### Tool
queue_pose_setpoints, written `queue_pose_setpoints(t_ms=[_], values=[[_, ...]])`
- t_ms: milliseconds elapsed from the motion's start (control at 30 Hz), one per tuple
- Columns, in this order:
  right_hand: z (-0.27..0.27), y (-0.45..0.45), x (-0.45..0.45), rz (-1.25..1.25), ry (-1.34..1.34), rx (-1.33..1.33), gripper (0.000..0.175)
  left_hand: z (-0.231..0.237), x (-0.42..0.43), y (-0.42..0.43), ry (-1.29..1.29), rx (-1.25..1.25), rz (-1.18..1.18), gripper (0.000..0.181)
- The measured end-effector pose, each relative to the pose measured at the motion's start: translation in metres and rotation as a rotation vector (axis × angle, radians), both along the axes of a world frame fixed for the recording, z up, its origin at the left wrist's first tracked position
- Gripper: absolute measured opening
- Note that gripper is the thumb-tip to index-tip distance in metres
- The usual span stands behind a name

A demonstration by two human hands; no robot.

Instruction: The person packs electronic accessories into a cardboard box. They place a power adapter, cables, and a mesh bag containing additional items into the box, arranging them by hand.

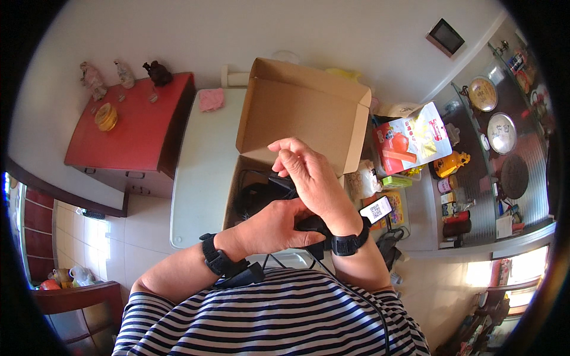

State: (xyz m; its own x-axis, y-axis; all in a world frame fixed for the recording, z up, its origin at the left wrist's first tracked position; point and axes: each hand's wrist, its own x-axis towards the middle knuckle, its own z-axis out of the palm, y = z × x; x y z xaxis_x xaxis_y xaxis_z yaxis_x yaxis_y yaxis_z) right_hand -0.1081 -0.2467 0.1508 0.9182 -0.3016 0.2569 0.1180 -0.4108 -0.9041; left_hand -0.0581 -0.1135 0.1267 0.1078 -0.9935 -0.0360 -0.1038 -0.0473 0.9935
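Observation:
An open cardboard box (303, 111) stands before me with its lid raised at the back. Dark items and black cables (258, 196) lie inside it, partly hidden by my hands. Above the box, my right hand (307, 173) has loosely bent fingers and holds nothing I can see. My left hand (271, 227) reaches across in front of it, thumb pointing right, close to my right wrist. Its fingers are hidden behind the right hand and dark material, so any grip is unclear. Each wrist wears a black strap (349, 244).
A pale table (205, 178) bears the box and a pink cloth (211, 99). To the right are a red-and-white snack pouch (412, 138), a phone showing a printed code (376, 210) and glass shelves of ornaments. A red-topped cabinet (129, 124) stands left. A black cable (356, 293) crosses my shirt.

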Motion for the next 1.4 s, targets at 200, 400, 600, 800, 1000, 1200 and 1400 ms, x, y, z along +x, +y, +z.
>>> queue_pose_setpoints(t_ms=[200, 400, 600, 800, 1000, 1200, 1400], values=[[0.007, 0.006, -0.007, 0.002, 0.001, -0.097, 0.033, 0.0, -0.002, 0.003, -0.013, -0.008, -0.019, 0.049], [0.0, 0.006, -0.007, -0.08, -0.049, -0.17, 0.03, -0.005, -0.005, 0.001, -0.019, -0.12, 0.015, 0.048], [-0.002, 0.003, -0.008, -0.092, -0.044, -0.151, 0.03, -0.004, -0.005, 0.002, -0.084, -0.107, 0.012, 0.046], [0.007, 0.006, -0.014, -0.098, -0.07, -0.16, 0.03, -0.004, -0.005, 0.004, -0.125, -0.141, 0.012, 0.05], [0.01, 0.006, -0.016, -0.112, -0.075, -0.125, 0.029, -0.005, -0.007, 0.004, -0.092, -0.126, -0.006, 0.054], [0.017, -0.008, -0.018, -0.259, -0.087, -0.128, 0.03, -0.009, -0.014, -0.003, 0.066, -0.15, -0.003, 0.051], [0.016, -0.014, -0.016, -0.383, -0.173, -0.178, 0.029, -0.013, -0.022, -0.007, 0.116, -0.09, 0.011, 0.051]])
